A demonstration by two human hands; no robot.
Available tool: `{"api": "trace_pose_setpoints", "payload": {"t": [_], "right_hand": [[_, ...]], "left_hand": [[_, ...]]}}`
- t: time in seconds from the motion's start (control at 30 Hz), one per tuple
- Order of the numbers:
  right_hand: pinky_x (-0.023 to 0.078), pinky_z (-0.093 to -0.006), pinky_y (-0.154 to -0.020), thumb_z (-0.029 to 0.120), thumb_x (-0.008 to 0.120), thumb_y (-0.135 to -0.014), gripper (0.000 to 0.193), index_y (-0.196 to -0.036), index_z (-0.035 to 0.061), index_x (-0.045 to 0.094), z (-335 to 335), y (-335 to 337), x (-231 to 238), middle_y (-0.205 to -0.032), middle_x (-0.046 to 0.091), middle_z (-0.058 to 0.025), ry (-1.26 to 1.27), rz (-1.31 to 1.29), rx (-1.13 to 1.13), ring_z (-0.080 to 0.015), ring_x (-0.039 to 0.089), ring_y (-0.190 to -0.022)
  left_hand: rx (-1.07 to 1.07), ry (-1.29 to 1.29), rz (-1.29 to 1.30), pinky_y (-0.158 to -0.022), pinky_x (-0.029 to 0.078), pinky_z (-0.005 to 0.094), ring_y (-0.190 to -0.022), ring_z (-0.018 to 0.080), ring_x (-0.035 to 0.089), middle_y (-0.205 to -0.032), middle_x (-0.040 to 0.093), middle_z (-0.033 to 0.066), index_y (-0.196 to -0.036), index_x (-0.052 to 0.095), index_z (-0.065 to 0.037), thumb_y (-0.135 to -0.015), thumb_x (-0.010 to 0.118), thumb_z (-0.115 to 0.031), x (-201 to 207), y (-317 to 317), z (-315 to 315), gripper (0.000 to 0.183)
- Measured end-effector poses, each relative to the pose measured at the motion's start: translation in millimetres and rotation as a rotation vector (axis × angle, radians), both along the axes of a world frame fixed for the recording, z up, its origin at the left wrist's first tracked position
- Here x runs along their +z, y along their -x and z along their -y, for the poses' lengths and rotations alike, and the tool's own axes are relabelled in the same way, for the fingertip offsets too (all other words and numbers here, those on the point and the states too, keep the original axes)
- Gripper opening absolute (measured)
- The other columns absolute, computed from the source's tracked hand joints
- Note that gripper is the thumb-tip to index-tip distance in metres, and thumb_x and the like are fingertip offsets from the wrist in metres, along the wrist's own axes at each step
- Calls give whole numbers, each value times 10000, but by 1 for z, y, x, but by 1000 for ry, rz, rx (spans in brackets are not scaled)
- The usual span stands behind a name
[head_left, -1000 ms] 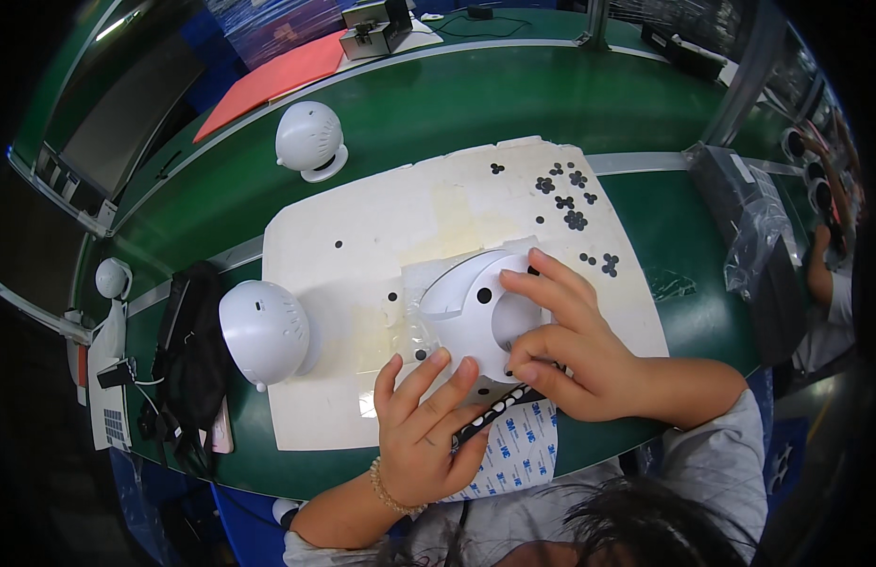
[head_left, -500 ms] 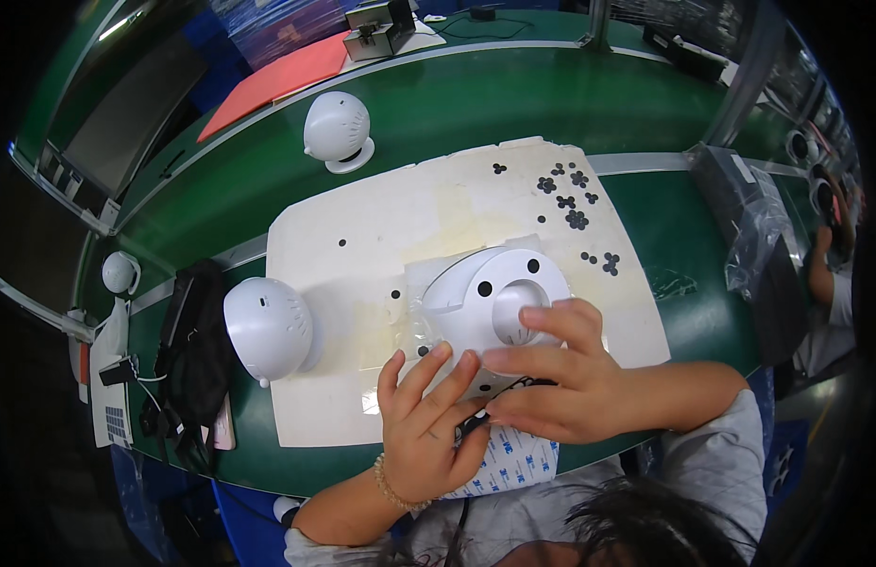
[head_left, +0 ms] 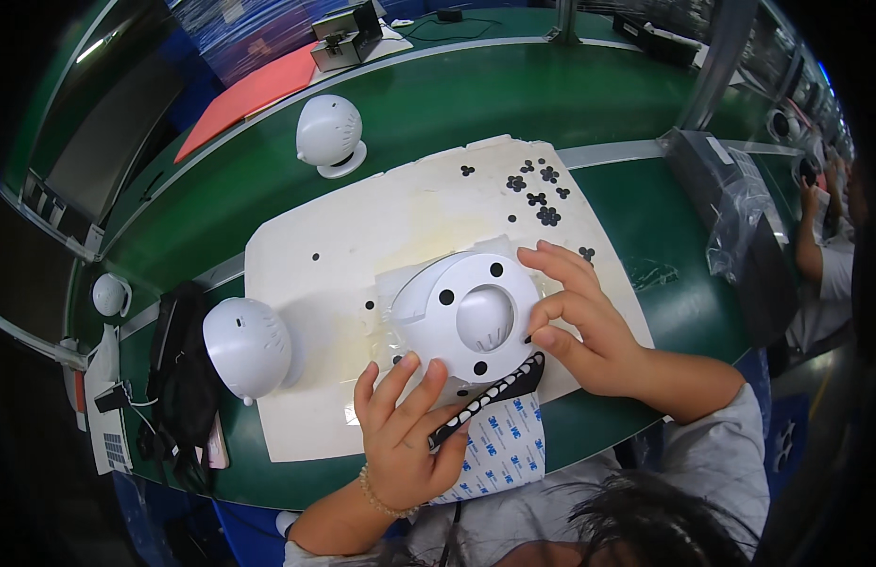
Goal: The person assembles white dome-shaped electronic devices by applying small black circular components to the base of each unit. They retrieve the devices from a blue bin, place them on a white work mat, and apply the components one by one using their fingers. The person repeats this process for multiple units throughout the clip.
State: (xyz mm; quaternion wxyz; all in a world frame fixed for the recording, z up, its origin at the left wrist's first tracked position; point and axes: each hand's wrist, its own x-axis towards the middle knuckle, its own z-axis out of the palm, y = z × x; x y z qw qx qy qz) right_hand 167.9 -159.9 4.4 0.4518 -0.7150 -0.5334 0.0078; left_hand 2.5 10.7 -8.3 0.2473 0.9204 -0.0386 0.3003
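Centrally, I see a white round housing (head_left: 469, 319) lying on a pale work mat (head_left: 306, 255) that covers part of the green bench (head_left: 428, 104); the housing's flat face is turned up, with a raised dome in the middle and four black dots spaced around it. My view shows the left hand (head_left: 407, 430) at the housing's near edge, its fingers spread and laid flat, fingertips (head_left: 432, 370) touching the rim rather than closing round it. Under that palm lies a strip of backing paper (head_left: 494, 444) whose black edge carries a row of small pads. I see the right hand (head_left: 579, 326) on the housing's right side, fingers curled, thumb and forefinger pinched together against the rim; whether they nip a pad I cannot tell, as the spot is too small. A thin clear film (head_left: 400, 283) sits beneath the housing on the mat. Loose black round pads (head_left: 537, 194) are scattered on the mat's far right corner, well apart from the hands. A second white domed unit (head_left: 247, 345) rests at the mat's left edge, just beside a black bundle of straps (head_left: 181, 369). A third white domed unit (head_left: 329, 134) stands on the bench beyond the mat, near a red sheet (head_left: 244, 99). Another person's arm (head_left: 816, 250) shows at the far right rim.
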Motion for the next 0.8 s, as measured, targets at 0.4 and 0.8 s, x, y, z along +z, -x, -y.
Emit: {"api": "trace_pose_setpoints", "payload": {"t": [0.4, 0.8], "right_hand": [[226, -445, -977, 165, 583, -796, 120, -887, 87, 574, 4, 2, -3, -1301, 379, -150, 5, 251, -60, -357, 307, -1211], [432, -245, -736, 205, 621, -801, 307, -1035, 28, 531, -7, -2, -6, -932, 586, -54, -63, -1169, 148, -143, 555, -841]], "left_hand": [[-4, -7, 5, -986, 204, 477, -1180, 278, 403, -1207, 520, 97, -769, 632, -53, -636, 629, -112, -2, -2, 0, 146], [-50, 22, -15, -990, 198, 475, -1184, 283, 395, -1206, 517, 119, -775, 621, -49, -655, 623, -115, -1, -2, -1, 137]]}}
